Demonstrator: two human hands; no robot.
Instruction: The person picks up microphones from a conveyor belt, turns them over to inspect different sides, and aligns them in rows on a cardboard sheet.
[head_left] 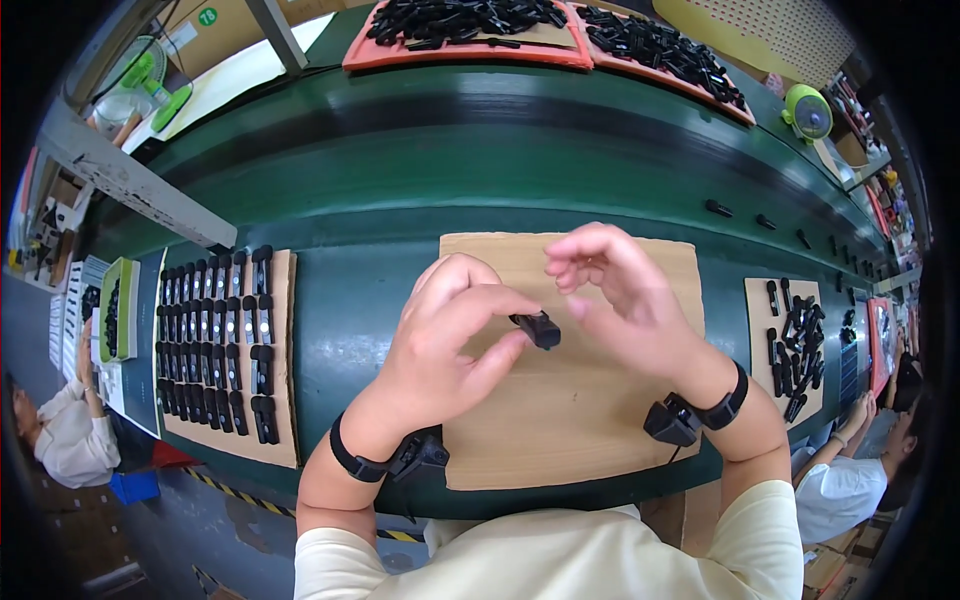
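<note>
While the left hand point(435, 345) pinches one stubby black piece point(541, 331) between thumb and forefinger above the middle one of three flat, matte cardboard sheets point(570, 430), the right hand point(625, 315) hovers beside it, loosely open and holding nothing, with two shallow reddish trays point(550, 59) of heaped black parts point(465, 20) beyond.

At the upper left of the frame, a round green sticker point(208, 17) with a white number sits on brown cardboard point(232, 22), and close by is a white label point(183, 36) with print too small to read. At the left of the frame, some of the black pieces point(249, 322) in rows have pale spots, too tiny to make out. Lower down on that side, yellow and black warning stripes point(240, 494) run along the floor point(215, 530).
</note>
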